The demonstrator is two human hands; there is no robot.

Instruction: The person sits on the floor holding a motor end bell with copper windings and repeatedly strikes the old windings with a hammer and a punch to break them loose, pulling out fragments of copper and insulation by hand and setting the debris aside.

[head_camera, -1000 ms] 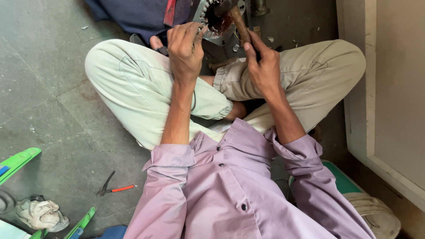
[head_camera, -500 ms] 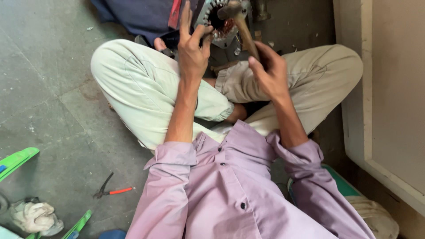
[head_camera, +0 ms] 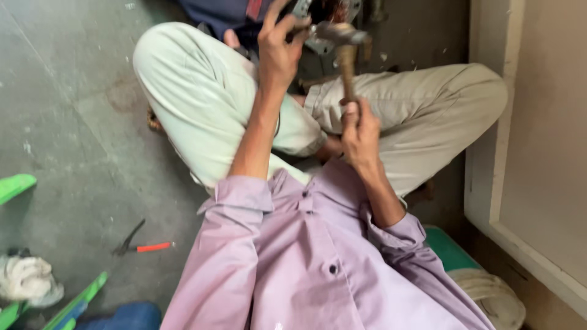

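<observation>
Gripping a wooden-handled hammer (head_camera: 344, 52) low on its handle, the right hand (head_camera: 359, 131) is closed in a fist, the metal head raised near a grey metal part (head_camera: 318, 43). That part is held at the top edge by the left hand (head_camera: 278, 52), fingers curled around it, above crossed legs. Red-handled pliers (head_camera: 137, 244) lie on the floor (head_camera: 67, 122).

A lilac button-up shirt (head_camera: 318, 269) is worn, collar open, dark buttons down the front. Sleeves are rolled above the elbows, leaving both forearms bare. Pale beige trousers (head_camera: 202, 104) are worn, creased at the knees. No watch or rings can be made out on the left hand (head_camera: 278, 52) or right hand (head_camera: 361, 131).
</observation>
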